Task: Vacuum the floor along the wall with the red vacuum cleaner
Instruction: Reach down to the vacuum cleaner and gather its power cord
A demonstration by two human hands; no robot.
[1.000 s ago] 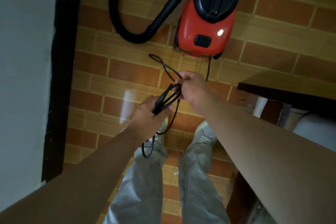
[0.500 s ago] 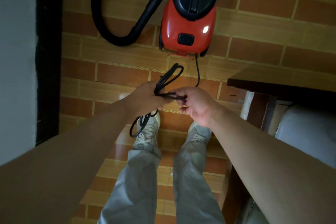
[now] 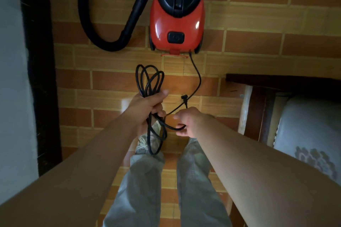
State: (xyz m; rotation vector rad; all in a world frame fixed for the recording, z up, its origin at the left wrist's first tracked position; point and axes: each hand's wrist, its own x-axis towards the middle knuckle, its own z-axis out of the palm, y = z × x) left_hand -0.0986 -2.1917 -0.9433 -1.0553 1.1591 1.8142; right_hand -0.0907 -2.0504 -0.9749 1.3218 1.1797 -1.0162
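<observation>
The red vacuum cleaner [image 3: 177,24] with a black top stands on the brick-patterned floor straight ahead. Its black hose [image 3: 103,38] curves off to the left. A black power cord [image 3: 198,77] runs from its rear toward me. My left hand [image 3: 145,105] grips a bundle of cord loops [image 3: 149,83] that stick up above the fist and hang below it. My right hand [image 3: 191,121] pinches a single strand of the cord just right of the bundle. The plug [image 3: 184,98] dangles above my right hand.
A white wall with a dark skirting strip [image 3: 40,72] runs along the left. On the right stands a dark wooden piece of furniture [image 3: 276,81] with a pale cushion [image 3: 310,134]. My legs and shoes fill the lower middle.
My hands have drawn apart, the right one moving right and down with one strand. The loops now stand higher above my left fist, and the plug hangs free.
</observation>
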